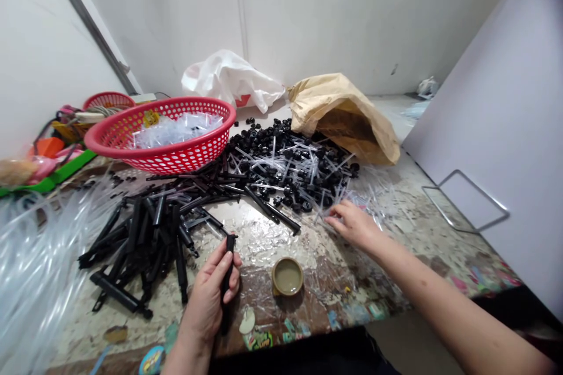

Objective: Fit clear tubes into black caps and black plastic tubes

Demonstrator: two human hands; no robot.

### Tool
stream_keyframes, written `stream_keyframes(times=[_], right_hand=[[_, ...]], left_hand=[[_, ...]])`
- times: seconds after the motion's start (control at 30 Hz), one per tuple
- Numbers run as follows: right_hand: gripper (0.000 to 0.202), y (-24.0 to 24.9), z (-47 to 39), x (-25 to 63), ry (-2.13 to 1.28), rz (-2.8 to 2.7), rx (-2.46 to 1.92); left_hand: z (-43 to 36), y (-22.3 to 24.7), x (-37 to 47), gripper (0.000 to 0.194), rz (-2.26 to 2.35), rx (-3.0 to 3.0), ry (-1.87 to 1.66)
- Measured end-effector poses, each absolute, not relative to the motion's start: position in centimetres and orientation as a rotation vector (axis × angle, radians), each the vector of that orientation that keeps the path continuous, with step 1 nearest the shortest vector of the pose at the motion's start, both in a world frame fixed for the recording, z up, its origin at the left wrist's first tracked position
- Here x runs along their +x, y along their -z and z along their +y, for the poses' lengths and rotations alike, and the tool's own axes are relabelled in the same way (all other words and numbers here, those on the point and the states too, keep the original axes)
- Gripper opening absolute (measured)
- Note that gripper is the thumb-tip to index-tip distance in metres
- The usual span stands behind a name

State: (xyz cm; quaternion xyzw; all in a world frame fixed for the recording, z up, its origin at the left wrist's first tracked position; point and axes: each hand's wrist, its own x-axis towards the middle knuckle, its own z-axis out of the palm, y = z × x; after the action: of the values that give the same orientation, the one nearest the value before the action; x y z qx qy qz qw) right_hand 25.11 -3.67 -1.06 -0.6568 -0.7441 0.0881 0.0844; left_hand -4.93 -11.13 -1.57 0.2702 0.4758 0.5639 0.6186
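Note:
My left hand (215, 287) is wrapped round a black plastic tube (227, 272), held upright with its small hooked end on top. My right hand (352, 224) reaches to the near right edge of a heap of thin clear plastic tubes (303, 161). Its fingers are bent together on a thin clear tube, though the fingertips partly hide it. Among the clear tubes lie many small black round caps (264, 139). A small round cup of cloudy liquid (287, 276) stands between my hands. To the left is a pile of black plastic tubes (141, 234) like the held one.
A red perforated basket (160, 129) holds clear plastic pieces. Behind the heap lie an open brown paper bag (352, 111) and a white plastic bag (231, 79). Long clear tubing (39, 275) covers the left side. A white panel with a metal handle (470, 199) stands at right.

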Motion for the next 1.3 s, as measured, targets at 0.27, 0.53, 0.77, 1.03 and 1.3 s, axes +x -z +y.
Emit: stream_keyframes(times=[0.27,0.53,0.77,1.03,1.3], right_hand=[[0.017,1.4,-4.7,24.5,-0.272,-2.242,-1.796],[0.016,-2.0,-7.7,19.1,-0.456,-2.408,-1.256],[0.019,-2.7,-9.4,17.5,-0.114,-2.677,-1.168],[0.015,-3.6,-8.0,16.1,-0.449,-2.259,-1.151],[0.015,-3.1,-5.3,11.7,-0.758,-2.019,-1.038]], left_hand=[[-11.3,1.4,-4.7,0.049,1.089,0.636,-1.281],[-11.8,1.4,-4.5,0.055,1.085,0.677,-1.248],[-12.1,1.5,-4.2,0.057,1.101,0.788,-1.202],[-12.3,1.6,-4.3,0.051,1.092,0.788,-1.217],[-12.3,2.5,-4.6,0.046,1.046,0.657,-1.349]])
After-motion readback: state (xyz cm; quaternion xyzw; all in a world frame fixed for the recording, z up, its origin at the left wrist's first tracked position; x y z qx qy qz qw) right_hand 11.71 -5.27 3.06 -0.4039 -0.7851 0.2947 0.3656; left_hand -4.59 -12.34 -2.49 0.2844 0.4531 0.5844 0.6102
